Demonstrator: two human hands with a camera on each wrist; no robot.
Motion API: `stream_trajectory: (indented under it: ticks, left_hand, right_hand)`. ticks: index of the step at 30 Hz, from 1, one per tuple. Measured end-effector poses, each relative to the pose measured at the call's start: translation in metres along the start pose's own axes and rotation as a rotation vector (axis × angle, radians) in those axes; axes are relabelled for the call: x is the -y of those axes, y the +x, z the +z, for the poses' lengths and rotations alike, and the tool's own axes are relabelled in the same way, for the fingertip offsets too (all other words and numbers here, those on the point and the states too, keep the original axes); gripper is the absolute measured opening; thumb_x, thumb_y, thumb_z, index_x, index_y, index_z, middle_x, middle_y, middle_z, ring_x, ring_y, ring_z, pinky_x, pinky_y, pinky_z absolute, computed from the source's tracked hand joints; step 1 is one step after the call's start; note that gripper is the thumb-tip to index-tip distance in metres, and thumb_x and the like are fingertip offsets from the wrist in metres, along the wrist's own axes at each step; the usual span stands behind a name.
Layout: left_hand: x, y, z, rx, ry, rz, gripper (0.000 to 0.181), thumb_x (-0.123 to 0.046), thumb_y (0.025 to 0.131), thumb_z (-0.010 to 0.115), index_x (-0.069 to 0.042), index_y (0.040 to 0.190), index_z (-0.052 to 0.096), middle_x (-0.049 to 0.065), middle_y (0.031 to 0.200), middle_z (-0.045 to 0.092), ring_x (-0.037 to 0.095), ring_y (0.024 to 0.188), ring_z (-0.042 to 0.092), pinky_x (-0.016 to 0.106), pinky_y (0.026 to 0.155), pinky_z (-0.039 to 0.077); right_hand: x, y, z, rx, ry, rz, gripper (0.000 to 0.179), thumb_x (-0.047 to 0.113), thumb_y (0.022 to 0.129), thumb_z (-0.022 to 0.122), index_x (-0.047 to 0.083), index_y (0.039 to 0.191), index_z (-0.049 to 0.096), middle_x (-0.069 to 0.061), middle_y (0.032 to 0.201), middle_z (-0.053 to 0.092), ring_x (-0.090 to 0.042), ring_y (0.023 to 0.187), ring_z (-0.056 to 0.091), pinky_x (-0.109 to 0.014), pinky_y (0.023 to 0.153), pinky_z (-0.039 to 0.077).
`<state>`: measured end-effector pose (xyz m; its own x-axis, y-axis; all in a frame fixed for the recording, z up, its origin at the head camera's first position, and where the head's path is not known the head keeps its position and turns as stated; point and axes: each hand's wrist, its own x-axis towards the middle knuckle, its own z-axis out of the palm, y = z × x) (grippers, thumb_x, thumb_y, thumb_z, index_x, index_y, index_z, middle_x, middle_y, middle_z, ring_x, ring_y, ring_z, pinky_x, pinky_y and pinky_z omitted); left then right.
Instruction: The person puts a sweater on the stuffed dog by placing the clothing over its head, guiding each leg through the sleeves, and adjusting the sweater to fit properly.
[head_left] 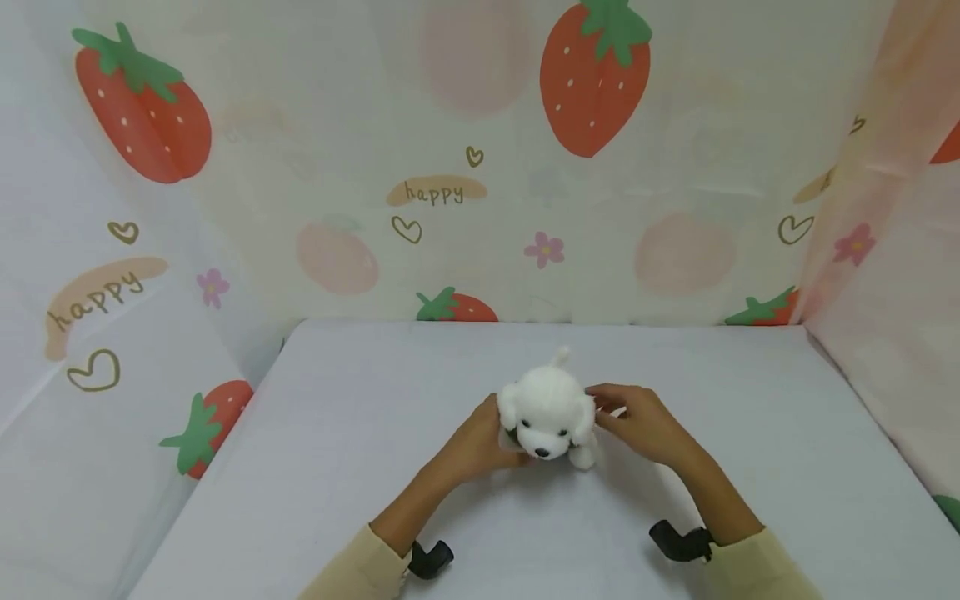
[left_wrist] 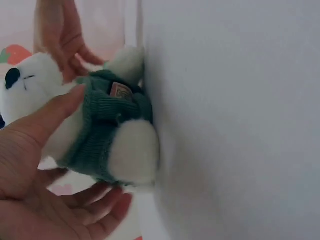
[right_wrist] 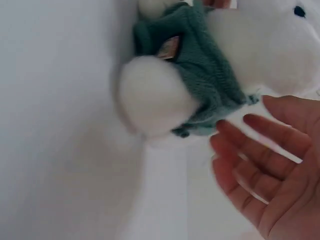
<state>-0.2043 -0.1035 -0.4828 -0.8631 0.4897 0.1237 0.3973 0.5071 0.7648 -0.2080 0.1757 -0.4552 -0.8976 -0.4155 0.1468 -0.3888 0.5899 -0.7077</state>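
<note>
A white plush dog (head_left: 546,400) with a dark nose sits on the white table, facing me. Its green knitted garment (left_wrist: 100,115), with a small patch on it, shows in both wrist views. My left hand (head_left: 480,437) holds the dog at its left side in the head view; the thumb (left_wrist: 60,112) lies across its chest and the fingers reach around its side. On the other side, my right hand (head_left: 643,423) is beside the dog, its fingers (right_wrist: 260,145) loosely bent and spread near the garment's edge. Whether those fingertips touch it I cannot tell.
The white tabletop (head_left: 337,400) stretches around the dog. Behind it hangs a cloth (head_left: 495,250) printed with strawberries, hearts and flowers, with similar cloth at both sides. Black wrist-worn pieces (head_left: 681,542) stick out by the beige sleeves (head_left: 367,567).
</note>
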Motion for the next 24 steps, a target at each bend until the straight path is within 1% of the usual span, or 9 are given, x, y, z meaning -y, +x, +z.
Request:
stream_trajectory:
  ticks: [4, 7, 9, 12, 15, 16, 20, 22, 24]
  left_hand:
    - [0.005, 0.008, 0.001, -0.073, -0.13, 0.057, 0.088, -0.008, 0.078, 0.088, -0.006, 0.15, 0.038, 0.012, 0.148, 0.046, 0.025, 0.135, 0.047, 0.046, 0.111, 0.039]
    - [0.009, 0.015, 0.004, -0.109, -0.247, 0.089, 0.095, 0.001, 0.078, 0.085, -0.005, 0.155, 0.029, 0.011, 0.147, 0.05, 0.026, 0.134, 0.049, 0.049, 0.112, 0.038]
    - [0.012, 0.02, 0.006, -0.133, -0.278, 0.131, 0.097, 0.004, 0.077, 0.084, -0.005, 0.156, 0.028, 0.01, 0.145, 0.053, 0.025, 0.136, 0.047, 0.05, 0.113, 0.035]
    - [0.015, 0.023, 0.005, -0.18, -0.202, 0.184, 0.083, 0.001, 0.076, 0.085, -0.005, 0.148, 0.045, 0.01, 0.152, 0.046, 0.027, 0.145, 0.034, 0.056, 0.116, 0.029]
    - [0.018, 0.024, 0.004, -0.235, -0.063, 0.213, 0.061, -0.007, 0.075, 0.087, -0.007, 0.131, 0.064, 0.01, 0.16, 0.033, 0.033, 0.151, 0.015, 0.064, 0.116, 0.021]
    - [0.019, 0.023, 0.003, -0.249, -0.018, 0.224, 0.055, -0.01, 0.074, 0.088, -0.007, 0.125, 0.068, 0.012, 0.162, 0.029, 0.036, 0.152, 0.012, 0.066, 0.116, 0.019]
    - [0.018, 0.024, 0.004, -0.307, 0.127, 0.282, 0.047, -0.02, 0.071, 0.091, -0.008, 0.113, 0.075, 0.018, 0.159, 0.033, 0.047, 0.15, 0.013, 0.078, 0.109, 0.014]
    - [0.015, 0.025, 0.003, -0.33, 0.188, 0.296, 0.044, -0.024, 0.07, 0.091, -0.009, 0.109, 0.077, 0.019, 0.155, 0.039, 0.047, 0.149, 0.017, 0.081, 0.106, 0.014]
    - [0.012, 0.024, 0.002, -0.348, 0.231, 0.294, 0.041, -0.024, 0.071, 0.091, -0.011, 0.107, 0.077, 0.016, 0.148, 0.046, 0.044, 0.146, 0.026, 0.081, 0.104, 0.019]
  right_hand:
    - [0.007, 0.023, -0.006, -0.065, 0.043, -0.045, 0.027, 0.008, 0.097, 0.068, 0.006, 0.123, 0.072, -0.007, 0.114, 0.073, -0.023, 0.101, 0.068, -0.037, 0.08, 0.057]
    - [0.011, 0.041, -0.004, -0.042, 0.058, -0.09, 0.027, -0.002, 0.092, 0.068, 0.005, 0.117, 0.075, -0.006, 0.108, 0.074, -0.021, 0.095, 0.067, -0.035, 0.077, 0.056]
    - [0.012, 0.051, -0.004, -0.013, 0.061, -0.114, 0.026, -0.004, 0.089, 0.069, 0.005, 0.112, 0.077, -0.005, 0.104, 0.074, -0.02, 0.092, 0.066, -0.035, 0.076, 0.056]
    - [0.014, 0.065, -0.003, 0.034, 0.062, -0.148, 0.019, -0.001, 0.088, 0.073, 0.006, 0.105, 0.078, -0.004, 0.099, 0.074, -0.018, 0.089, 0.066, -0.035, 0.076, 0.055]
    - [0.018, 0.073, -0.002, 0.081, 0.056, -0.179, 0.014, 0.003, 0.089, 0.074, 0.008, 0.1, 0.079, 0.0, 0.096, 0.075, -0.016, 0.087, 0.066, -0.035, 0.076, 0.054]
    - [0.019, 0.075, -0.001, 0.091, 0.054, -0.186, 0.013, 0.002, 0.089, 0.073, 0.009, 0.098, 0.079, 0.001, 0.094, 0.075, -0.015, 0.085, 0.065, -0.034, 0.075, 0.053]
    - [0.022, 0.077, 0.0, 0.122, 0.162, -0.144, 0.013, 0.0, 0.093, 0.067, 0.008, 0.093, 0.078, -0.001, 0.092, 0.074, -0.016, 0.084, 0.066, -0.034, 0.076, 0.054]
    - [0.022, 0.076, 0.002, 0.114, 0.24, -0.106, 0.013, 0.001, 0.095, 0.065, 0.006, 0.093, 0.077, -0.004, 0.094, 0.074, -0.018, 0.086, 0.067, -0.035, 0.078, 0.054]
    - [0.021, 0.075, 0.003, 0.099, 0.295, -0.077, 0.012, 0.003, 0.096, 0.065, 0.005, 0.096, 0.077, -0.006, 0.097, 0.074, -0.02, 0.089, 0.069, -0.036, 0.08, 0.055]
